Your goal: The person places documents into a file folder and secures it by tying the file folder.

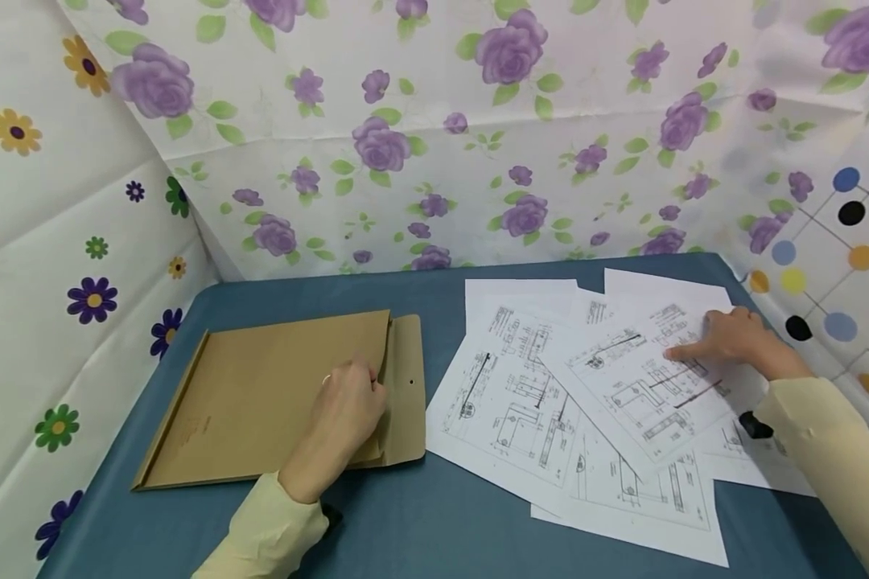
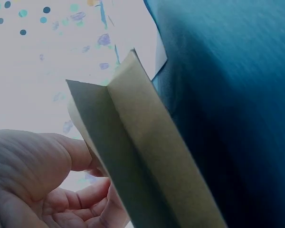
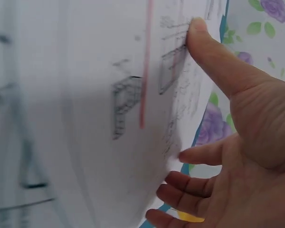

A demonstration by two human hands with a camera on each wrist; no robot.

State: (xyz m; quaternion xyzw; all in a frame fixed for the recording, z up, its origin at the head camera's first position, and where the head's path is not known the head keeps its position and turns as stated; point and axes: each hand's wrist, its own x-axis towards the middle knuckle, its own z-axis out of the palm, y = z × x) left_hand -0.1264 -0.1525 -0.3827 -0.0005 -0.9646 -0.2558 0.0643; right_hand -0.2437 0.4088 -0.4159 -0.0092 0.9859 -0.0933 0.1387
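Observation:
A brown kraft file envelope (image 1: 275, 386) lies on the left part of the table, its flap (image 1: 407, 386) folded out to the right. My left hand (image 1: 343, 414) pinches the envelope's upper panel at the mouth; in the left wrist view the thumb (image 2: 78, 154) is on one side of that panel and curled fingers are beyond it. My right hand (image 1: 739, 342) rests on the top printed sheet (image 1: 644, 386) at the right. In the right wrist view its thumb (image 3: 218, 57) lies extended on the paper, and the other fingers spread loosely near the sheet's edge.
Several more drawing sheets (image 1: 507, 410) overlap in a loose fan under the top one. The blue table (image 1: 420, 531) ends at a flowered cloth (image 1: 434, 145) behind, with patterned cloths on both sides. A small dark object (image 1: 755, 425) shows beside the right sleeve.

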